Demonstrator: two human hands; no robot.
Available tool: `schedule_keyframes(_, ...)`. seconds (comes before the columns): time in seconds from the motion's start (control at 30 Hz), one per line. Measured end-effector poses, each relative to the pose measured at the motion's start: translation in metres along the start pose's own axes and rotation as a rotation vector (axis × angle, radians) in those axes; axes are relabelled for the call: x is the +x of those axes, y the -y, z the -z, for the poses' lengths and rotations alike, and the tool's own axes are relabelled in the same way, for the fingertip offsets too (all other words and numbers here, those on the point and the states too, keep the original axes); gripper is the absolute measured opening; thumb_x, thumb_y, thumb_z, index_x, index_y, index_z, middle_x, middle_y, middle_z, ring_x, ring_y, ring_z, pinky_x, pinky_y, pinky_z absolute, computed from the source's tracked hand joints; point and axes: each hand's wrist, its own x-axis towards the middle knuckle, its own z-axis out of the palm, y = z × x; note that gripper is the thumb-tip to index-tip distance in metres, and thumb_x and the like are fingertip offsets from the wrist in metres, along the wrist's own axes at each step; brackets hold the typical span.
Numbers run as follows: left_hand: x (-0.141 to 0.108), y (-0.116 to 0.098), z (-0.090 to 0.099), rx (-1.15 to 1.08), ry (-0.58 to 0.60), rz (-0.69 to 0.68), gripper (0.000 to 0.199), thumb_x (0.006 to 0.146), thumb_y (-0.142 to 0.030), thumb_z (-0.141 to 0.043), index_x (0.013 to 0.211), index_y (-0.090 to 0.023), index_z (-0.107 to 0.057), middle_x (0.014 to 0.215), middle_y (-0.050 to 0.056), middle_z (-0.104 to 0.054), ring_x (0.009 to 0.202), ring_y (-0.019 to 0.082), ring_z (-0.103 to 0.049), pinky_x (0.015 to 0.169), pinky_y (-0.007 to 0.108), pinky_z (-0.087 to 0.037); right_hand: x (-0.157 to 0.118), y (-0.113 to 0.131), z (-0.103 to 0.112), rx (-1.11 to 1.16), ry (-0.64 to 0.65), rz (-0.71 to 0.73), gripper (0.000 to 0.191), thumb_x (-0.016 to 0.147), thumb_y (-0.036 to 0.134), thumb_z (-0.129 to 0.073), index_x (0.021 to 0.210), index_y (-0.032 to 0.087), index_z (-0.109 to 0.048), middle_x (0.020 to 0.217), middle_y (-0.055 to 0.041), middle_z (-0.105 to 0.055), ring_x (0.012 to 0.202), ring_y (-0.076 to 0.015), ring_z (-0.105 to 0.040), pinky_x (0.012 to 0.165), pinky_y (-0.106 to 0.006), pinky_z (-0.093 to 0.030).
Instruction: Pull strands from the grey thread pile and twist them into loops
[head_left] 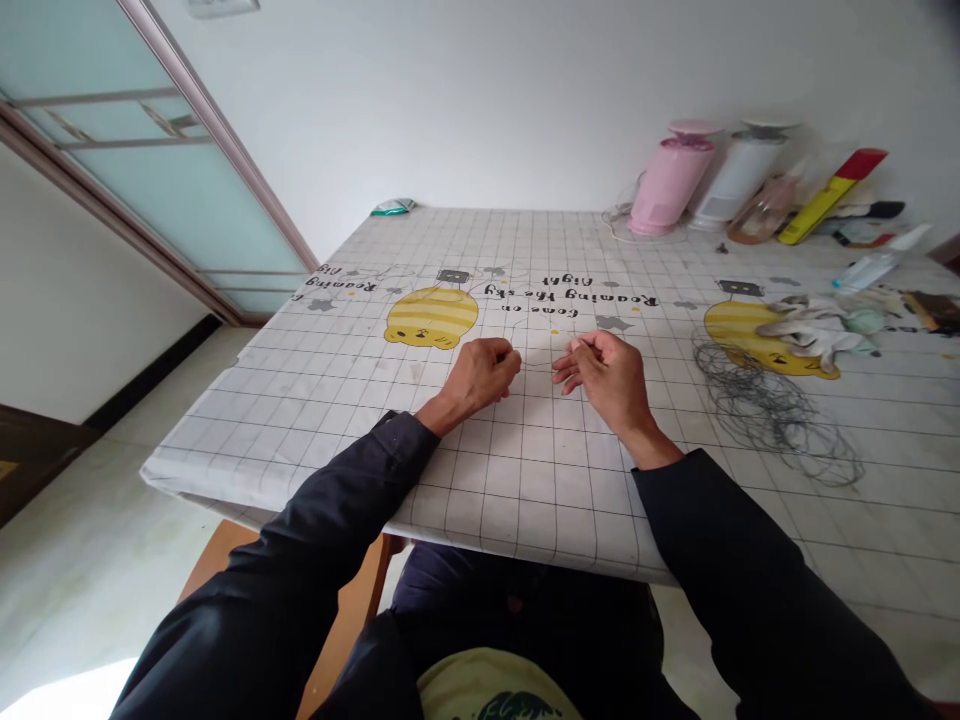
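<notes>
Right in the middle, just above the black-gridded, white-clothed counter: seemingly one hair-thin grey strand of wire between two bare hands, almost too fine to make out. Left hand curled nearly into a fist, thumb pressed to forefinger. Right hand pinching thumb against forefinger, remaining fingers loosely fanned. Grip on both sides apparently closed on the strand; exact contact, cannot tell. Looks feather-light and springy, likely quick to kink or slip; best taken near each end, in a fingertip pinch. Out to the right, well apart, a loose, tangled grey wire bundle, probably snag-prone, safest by a free outer loop. Just beyond, crumpled whitish cloth. Farther back, near the white wall, a pink cylindrical device beside a white cylindrical device.
</notes>
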Motion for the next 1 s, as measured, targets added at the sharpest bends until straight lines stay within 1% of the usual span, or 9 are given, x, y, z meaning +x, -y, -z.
schedule_keyframes(0.13,-0.004,-0.006,0.002,0.055,0.020,-0.013,0.025,0.094,-0.017,-0.057,0.070,-0.019,-0.062,0.053,-0.002,-0.058,0.045,0.014,-0.061,0.049,0.027,-0.041,0.001,-0.002,0.001,0.005,-0.013,0.005,0.024,0.103,0.041,-0.073,0.092,0.020,-0.068,0.081,-0.0089,-0.082,0.060,-0.0203,-0.078,0.047,-0.028,-0.061)
schedule_keyframes(0.23,-0.004,-0.005,0.001,0.082,0.018,-0.065,0.026,0.095,-0.018,-0.055,0.070,-0.020,-0.059,0.053,-0.002,-0.055,0.047,0.014,-0.060,0.052,0.028,-0.041,0.001,-0.002,0.000,0.029,-0.024,-0.016,0.022,0.102,0.038,-0.073,0.091,0.021,-0.067,0.079,-0.0085,-0.081,0.059,-0.0203,-0.078,0.045,-0.028,-0.060)
schedule_keyframes(0.43,0.000,0.008,-0.005,0.188,-0.059,-0.227,0.036,0.098,-0.020,-0.056,0.066,-0.024,-0.040,0.054,-0.003,-0.050,0.052,0.013,-0.050,0.056,0.029,-0.033,0.002,-0.003,-0.002,0.056,-0.018,-0.016,0.021,0.103,0.038,-0.073,0.092,0.020,-0.067,0.080,-0.0087,-0.082,0.059,-0.0195,-0.078,0.046,-0.027,-0.061)
schedule_keyframes(0.53,0.001,0.010,-0.008,0.239,-0.091,-0.264,0.038,0.098,-0.021,-0.058,0.067,-0.025,-0.038,0.053,-0.003,-0.047,0.052,0.013,-0.047,0.056,0.029,-0.032,0.002,-0.003,-0.003,0.066,-0.020,-0.017,0.024,0.103,0.040,-0.074,0.091,0.020,-0.067,0.078,-0.0086,-0.081,0.060,-0.0203,-0.079,0.047,-0.028,-0.062)
schedule_keyframes(0.63,-0.001,0.007,-0.009,0.200,-0.075,-0.217,0.037,0.101,-0.023,-0.061,0.068,-0.024,-0.042,0.053,-0.003,-0.051,0.049,0.012,-0.049,0.054,0.028,-0.034,0.001,-0.004,-0.004,0.059,-0.037,-0.006,0.029,0.103,0.045,-0.076,0.091,0.021,-0.066,0.078,-0.0087,-0.081,0.060,-0.0210,-0.079,0.047,-0.029,-0.062)
schedule_keyframes(0.73,-0.003,0.002,-0.008,0.103,-0.024,-0.093,0.036,0.104,-0.026,-0.063,0.071,-0.023,-0.048,0.053,-0.002,-0.057,0.043,0.012,-0.054,0.048,0.026,-0.036,0.001,-0.006,-0.005,0.041,-0.050,0.018,0.032,0.103,0.050,-0.076,0.092,0.021,-0.066,0.079,-0.0086,-0.081,0.061,-0.0216,-0.080,0.047,-0.029,-0.063)
schedule_keyframes(0.83,-0.004,-0.001,-0.009,0.079,-0.001,-0.006,0.036,0.106,-0.025,-0.063,0.073,-0.023,-0.049,0.051,-0.002,-0.059,0.039,0.014,-0.058,0.044,0.024,-0.038,-0.001,-0.008,-0.009,0.028,-0.056,0.028,0.033,0.104,0.051,-0.074,0.092,0.022,-0.066,0.080,-0.0081,-0.081,0.062,-0.0217,-0.080,0.048,-0.029,-0.063)
schedule_keyframes(1.0,0.000,-0.003,-0.013,0.184,0.002,0.001,0.036,0.104,-0.022,-0.065,0.072,-0.023,-0.050,0.045,-0.003,-0.056,0.035,0.015,-0.056,0.045,0.025,-0.038,-0.005,-0.010,-0.014,0.014,-0.080,0.076,0.027,0.107,0.047,-0.069,0.093,0.023,-0.065,0.083,-0.0069,-0.082,0.062,-0.0201,-0.080,0.049,-0.029,-0.064)
